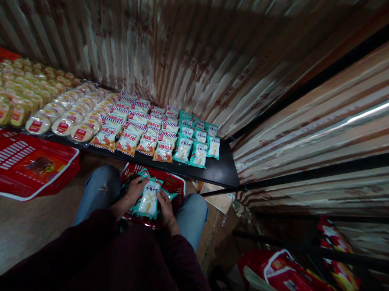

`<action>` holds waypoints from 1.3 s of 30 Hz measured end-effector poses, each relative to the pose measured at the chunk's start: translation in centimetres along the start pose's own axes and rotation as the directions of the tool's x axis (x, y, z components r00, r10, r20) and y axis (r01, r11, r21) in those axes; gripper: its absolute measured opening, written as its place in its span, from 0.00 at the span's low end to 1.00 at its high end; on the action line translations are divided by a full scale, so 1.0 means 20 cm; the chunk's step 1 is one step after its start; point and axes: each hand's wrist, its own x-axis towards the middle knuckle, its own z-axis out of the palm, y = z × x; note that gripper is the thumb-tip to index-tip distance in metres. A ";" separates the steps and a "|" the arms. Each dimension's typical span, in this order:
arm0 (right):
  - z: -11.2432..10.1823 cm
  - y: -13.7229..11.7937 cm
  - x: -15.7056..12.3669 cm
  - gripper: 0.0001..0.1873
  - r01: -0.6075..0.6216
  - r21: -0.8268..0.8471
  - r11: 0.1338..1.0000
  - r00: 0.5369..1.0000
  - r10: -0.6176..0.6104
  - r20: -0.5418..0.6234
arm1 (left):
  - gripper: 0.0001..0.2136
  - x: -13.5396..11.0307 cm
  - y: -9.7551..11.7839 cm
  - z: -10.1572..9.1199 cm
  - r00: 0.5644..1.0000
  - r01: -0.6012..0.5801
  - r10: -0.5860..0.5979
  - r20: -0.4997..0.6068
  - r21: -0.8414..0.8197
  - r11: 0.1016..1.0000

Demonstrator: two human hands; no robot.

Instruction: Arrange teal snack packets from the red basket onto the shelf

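Between my knees is a red plastic basket (178, 184) holding several teal snack bags. Over it, a teal and white snack bag (151, 197) lies face up between my two hands. My left hand (135, 190) grips at the left side, where more teal packaging shows by the fingers. My right hand (166, 208) closes on the bag's right edge. Fingertips are partly hidden behind the packaging, and how many bags are held together is unclear. On the black shelf (224, 165) ahead, matching teal bags (199, 154) stand in short rows.
Left of the teal bags sit red, white and blue striped snack bags (129, 138), round wrapped crackers (81, 132) and yellow wrapped snacks (18, 113). Another red basket (67, 148) rests at left. Corrugated sheeting (174, 43) backs the shelf. Red packages (288, 278) lie at lower right.
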 end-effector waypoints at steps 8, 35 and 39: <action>0.03 -0.04 0.01 0.24 0.010 0.083 0.996 0.999 -0.014 0.052 | 0.16 0.02 0.13 0.06 0.985 -0.174 0.169 0.044 0.146 0.974; 0.26 -0.45 0.40 0.24 0.319 -0.936 -0.147 0.596 -0.737 0.319 | 0.22 0.21 0.24 0.02 0.568 -0.586 0.729 0.382 0.810 0.032; 0.31 -0.51 0.51 0.24 0.263 -0.950 -0.170 0.663 -0.684 0.306 | 0.21 0.27 0.28 0.00 0.584 -0.581 0.723 0.368 0.812 0.055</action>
